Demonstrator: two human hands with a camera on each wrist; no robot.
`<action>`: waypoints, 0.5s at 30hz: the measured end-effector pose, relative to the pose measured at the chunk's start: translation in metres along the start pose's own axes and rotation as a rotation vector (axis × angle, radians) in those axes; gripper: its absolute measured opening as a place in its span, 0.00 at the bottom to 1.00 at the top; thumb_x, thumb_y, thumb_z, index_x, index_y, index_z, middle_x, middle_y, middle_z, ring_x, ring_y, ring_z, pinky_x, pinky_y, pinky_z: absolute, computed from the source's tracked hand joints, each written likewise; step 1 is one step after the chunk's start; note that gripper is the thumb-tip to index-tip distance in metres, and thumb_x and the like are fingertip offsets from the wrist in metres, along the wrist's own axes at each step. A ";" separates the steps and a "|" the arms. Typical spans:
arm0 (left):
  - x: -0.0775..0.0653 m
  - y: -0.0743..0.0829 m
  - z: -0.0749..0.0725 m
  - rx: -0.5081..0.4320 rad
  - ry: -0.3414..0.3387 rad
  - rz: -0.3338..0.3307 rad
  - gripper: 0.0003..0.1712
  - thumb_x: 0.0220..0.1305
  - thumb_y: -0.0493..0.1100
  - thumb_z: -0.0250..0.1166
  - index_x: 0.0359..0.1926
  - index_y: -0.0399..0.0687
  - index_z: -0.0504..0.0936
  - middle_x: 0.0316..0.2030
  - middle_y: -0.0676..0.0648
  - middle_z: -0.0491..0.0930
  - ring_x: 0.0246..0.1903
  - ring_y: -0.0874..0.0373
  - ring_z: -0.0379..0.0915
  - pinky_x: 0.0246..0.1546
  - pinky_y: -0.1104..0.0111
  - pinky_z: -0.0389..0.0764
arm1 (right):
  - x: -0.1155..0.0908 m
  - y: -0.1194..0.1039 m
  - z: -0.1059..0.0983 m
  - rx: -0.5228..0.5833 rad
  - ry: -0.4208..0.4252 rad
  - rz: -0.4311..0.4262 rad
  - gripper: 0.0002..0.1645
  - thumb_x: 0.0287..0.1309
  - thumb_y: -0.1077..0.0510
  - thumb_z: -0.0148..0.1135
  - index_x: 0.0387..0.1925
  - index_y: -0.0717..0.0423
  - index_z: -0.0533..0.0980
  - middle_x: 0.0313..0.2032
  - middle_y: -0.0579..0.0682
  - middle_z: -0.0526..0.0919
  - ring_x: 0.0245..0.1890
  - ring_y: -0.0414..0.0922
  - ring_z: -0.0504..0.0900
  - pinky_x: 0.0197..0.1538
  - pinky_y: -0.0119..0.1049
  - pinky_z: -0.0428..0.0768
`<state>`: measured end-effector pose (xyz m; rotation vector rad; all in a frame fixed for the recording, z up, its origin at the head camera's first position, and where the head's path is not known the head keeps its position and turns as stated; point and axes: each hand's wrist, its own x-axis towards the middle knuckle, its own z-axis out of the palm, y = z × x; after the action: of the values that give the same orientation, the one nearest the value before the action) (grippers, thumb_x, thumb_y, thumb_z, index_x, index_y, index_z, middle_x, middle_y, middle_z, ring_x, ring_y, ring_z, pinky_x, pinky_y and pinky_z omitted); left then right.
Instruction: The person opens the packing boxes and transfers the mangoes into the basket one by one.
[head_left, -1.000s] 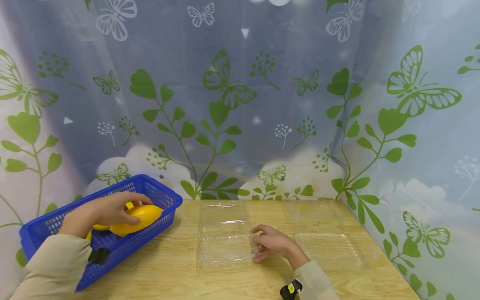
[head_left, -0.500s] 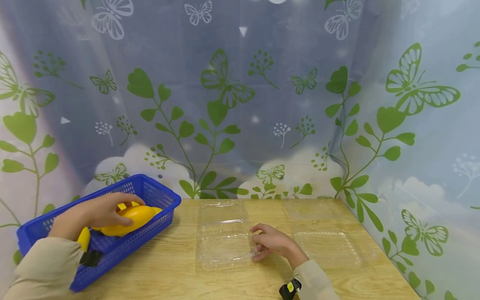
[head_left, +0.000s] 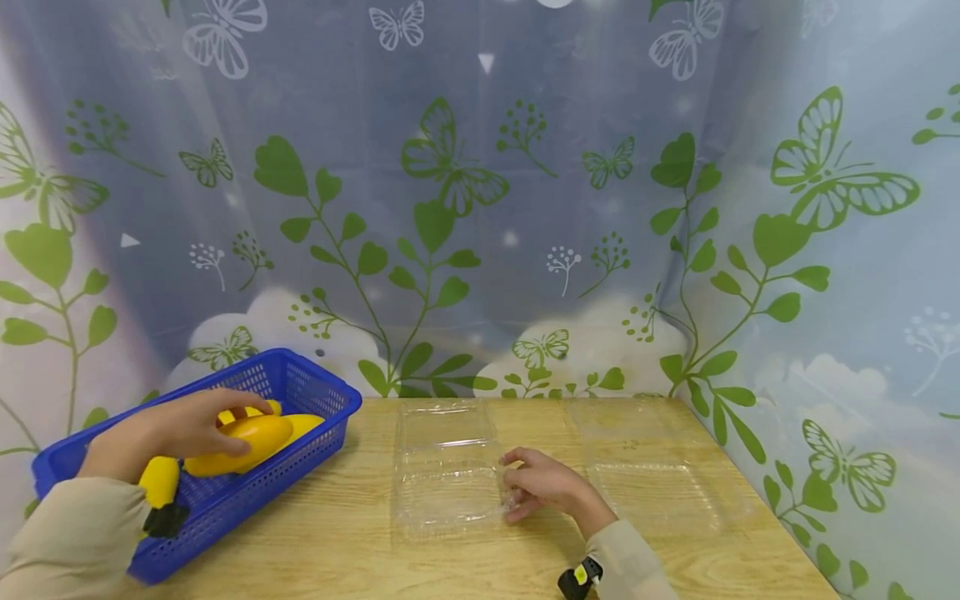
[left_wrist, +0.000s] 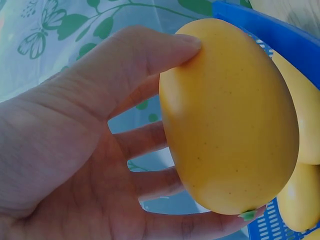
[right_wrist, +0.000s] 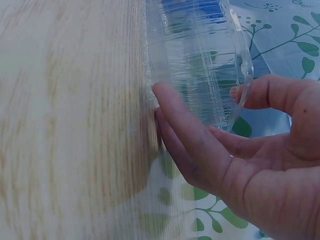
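Note:
My left hand (head_left: pixel 176 425) holds a yellow mango (left_wrist: pixel 230 120) over the blue plastic basket (head_left: pixel 356 402). The thumb lies on one side of the fruit and the fingers reach behind it; a small green stem end shows near a fingertip. More yellow fruit (head_left: pixel 306 426) lies in the basket under and beside the held one. In the middle of the table, my right hand (head_left: pixel 551 485) pinches the side rim of a clear plastic clamshell box (head_left: pixel 450 493), whose lid is folded back. In the right wrist view the thumb (right_wrist: pixel 265 92) is at the rim, fingers along the outer wall.
A second clear clamshell box (head_left: pixel 656 500) lies unfolded on the wooden table (head_left: pixel 315 542), right of the right hand. Another yellow piece (head_left: pixel 160 482) sits in the basket near the left wrist. A butterfly-patterned curtain (head_left: pixel 480 250) stands behind the table.
My left hand has drawn the mango leftward and toward me within the basket, uncovering more yellow fruit on both sides. The right hand stays at the box rim.

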<state>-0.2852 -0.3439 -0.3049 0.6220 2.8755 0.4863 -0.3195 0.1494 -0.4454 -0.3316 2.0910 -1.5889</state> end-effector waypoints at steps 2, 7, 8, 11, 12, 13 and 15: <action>-0.001 -0.002 0.000 0.005 -0.002 -0.005 0.30 0.63 0.45 0.74 0.64 0.44 0.78 0.51 0.37 0.80 0.46 0.46 0.77 0.48 0.46 0.83 | 0.000 0.000 0.000 0.000 -0.001 0.000 0.33 0.70 0.62 0.49 0.72 0.70 0.58 0.24 0.48 0.67 0.22 0.40 0.67 0.43 0.48 0.91; -0.002 -0.006 -0.002 0.004 -0.009 -0.009 0.30 0.62 0.45 0.74 0.63 0.43 0.78 0.51 0.37 0.80 0.46 0.46 0.77 0.48 0.45 0.83 | 0.000 0.000 0.000 0.002 -0.004 0.000 0.33 0.70 0.62 0.49 0.72 0.71 0.58 0.24 0.48 0.67 0.22 0.40 0.67 0.43 0.48 0.90; -0.002 -0.006 -0.002 0.005 -0.009 -0.008 0.30 0.62 0.45 0.74 0.63 0.43 0.78 0.50 0.37 0.80 0.46 0.46 0.77 0.48 0.45 0.83 | 0.000 0.000 0.000 0.003 -0.004 0.000 0.33 0.70 0.62 0.49 0.72 0.71 0.58 0.24 0.48 0.67 0.22 0.40 0.67 0.43 0.48 0.91; -0.003 -0.009 -0.004 0.009 -0.008 -0.002 0.29 0.62 0.44 0.74 0.63 0.42 0.78 0.49 0.37 0.80 0.46 0.45 0.76 0.48 0.45 0.83 | 0.000 -0.001 0.000 0.004 -0.004 -0.002 0.34 0.69 0.62 0.49 0.72 0.71 0.58 0.24 0.47 0.67 0.22 0.40 0.67 0.43 0.48 0.91; -0.003 -0.010 -0.004 0.013 -0.005 0.002 0.29 0.62 0.43 0.74 0.62 0.41 0.78 0.49 0.38 0.80 0.46 0.45 0.76 0.47 0.46 0.83 | -0.001 -0.001 0.000 0.004 -0.004 -0.003 0.34 0.69 0.62 0.49 0.72 0.71 0.58 0.24 0.47 0.67 0.22 0.40 0.67 0.43 0.48 0.91; -0.004 -0.012 -0.004 0.014 -0.001 0.002 0.29 0.62 0.43 0.74 0.62 0.41 0.78 0.48 0.38 0.80 0.46 0.45 0.76 0.48 0.47 0.83 | -0.001 -0.001 0.000 0.004 -0.004 -0.003 0.34 0.69 0.62 0.49 0.72 0.71 0.58 0.24 0.47 0.67 0.22 0.40 0.68 0.43 0.48 0.90; -0.004 -0.015 -0.004 0.019 0.011 0.012 0.29 0.61 0.43 0.74 0.62 0.41 0.79 0.48 0.39 0.80 0.47 0.45 0.75 0.48 0.48 0.83 | -0.001 -0.002 0.000 0.004 -0.006 -0.004 0.34 0.69 0.62 0.49 0.72 0.71 0.58 0.24 0.47 0.67 0.22 0.40 0.69 0.43 0.48 0.90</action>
<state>-0.2886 -0.3598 -0.3060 0.6415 2.8914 0.4657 -0.3189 0.1494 -0.4437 -0.3381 2.0836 -1.5927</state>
